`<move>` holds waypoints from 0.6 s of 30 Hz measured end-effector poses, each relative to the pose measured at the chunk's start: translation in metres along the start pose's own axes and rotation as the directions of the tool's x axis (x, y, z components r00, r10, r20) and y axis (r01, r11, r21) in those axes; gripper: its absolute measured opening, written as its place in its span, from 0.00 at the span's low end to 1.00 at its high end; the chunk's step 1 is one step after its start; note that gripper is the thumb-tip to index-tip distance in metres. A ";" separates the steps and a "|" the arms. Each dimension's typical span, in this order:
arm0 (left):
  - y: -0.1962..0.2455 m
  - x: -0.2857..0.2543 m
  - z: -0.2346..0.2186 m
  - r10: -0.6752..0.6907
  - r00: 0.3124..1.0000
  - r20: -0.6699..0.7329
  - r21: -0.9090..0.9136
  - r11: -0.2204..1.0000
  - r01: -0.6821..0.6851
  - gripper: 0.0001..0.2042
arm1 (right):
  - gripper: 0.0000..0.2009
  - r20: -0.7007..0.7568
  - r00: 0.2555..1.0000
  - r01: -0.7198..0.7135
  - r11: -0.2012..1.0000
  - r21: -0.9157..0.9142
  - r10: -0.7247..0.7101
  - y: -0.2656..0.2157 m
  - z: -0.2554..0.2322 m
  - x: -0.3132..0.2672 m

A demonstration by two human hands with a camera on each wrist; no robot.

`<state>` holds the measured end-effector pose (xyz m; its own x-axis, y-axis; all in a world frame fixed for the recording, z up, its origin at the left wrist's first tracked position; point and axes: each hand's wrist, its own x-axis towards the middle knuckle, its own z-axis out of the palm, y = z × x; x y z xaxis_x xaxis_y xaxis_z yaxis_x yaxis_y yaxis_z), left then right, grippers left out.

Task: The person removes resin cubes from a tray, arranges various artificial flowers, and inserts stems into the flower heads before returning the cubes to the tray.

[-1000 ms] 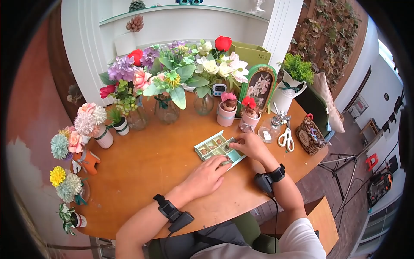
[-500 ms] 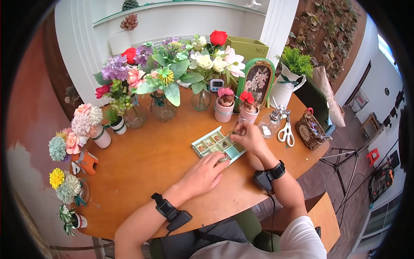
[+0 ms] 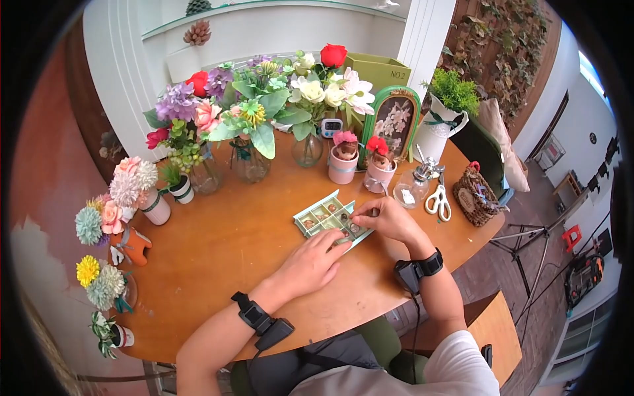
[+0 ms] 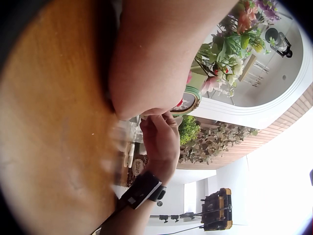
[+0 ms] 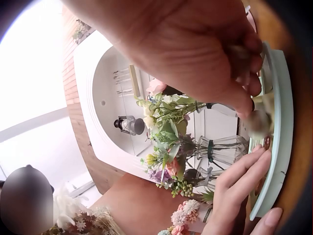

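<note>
A pale green divided tray lies on the wooden table, with small round stones in several compartments. My right hand is over its right side, fingers curled. Its thumb tip meets a blurred, round, grey-green stone low in a compartment. Another greyish piece shows between the curled fingers, too blurred to name. My left hand rests on the tray's near side, fingers fairly straight and partly covering compartments. A small reddish-brown bead shows beside its fingertips. In the left wrist view, the forearm hides the tray.
Behind the tray stand two pink pots, glass vases of flowers and a green frame. To the right are a glass bottle, white scissors and a woven basket. More flower pots line the left edge.
My right hand lifted slightly off the tray, then came back down at its right side. A stone now shows in a right compartment whose teal bottom was bare before. The left hand stayed put.
</note>
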<state>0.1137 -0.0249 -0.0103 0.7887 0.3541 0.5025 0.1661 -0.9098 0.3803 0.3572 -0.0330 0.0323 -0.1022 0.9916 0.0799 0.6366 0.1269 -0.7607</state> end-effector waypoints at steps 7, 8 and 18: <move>-0.001 -0.001 0.001 0.007 1.000 0.005 0.016 1.000 -0.007 0.22 | 0.10 0.089 0.995 0.044 0.998 -0.041 -0.040 0.003 -0.005 0.004; -0.001 0.000 0.001 0.004 1.000 0.008 0.015 1.000 -0.004 0.22 | 0.10 0.105 0.993 0.054 0.996 -0.071 -0.047 0.002 -0.005 0.005; 0.001 0.002 -0.002 -0.005 1.000 0.025 0.019 1.000 0.005 0.22 | 0.17 -0.089 0.996 -0.025 0.981 -0.195 0.008 0.003 0.003 0.009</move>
<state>0.1136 -0.0244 -0.0074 0.8026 0.3533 0.4806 0.1812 -0.9121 0.3678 0.3563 -0.0239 0.0290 -0.0287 0.9910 0.1307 0.7757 0.1046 -0.6224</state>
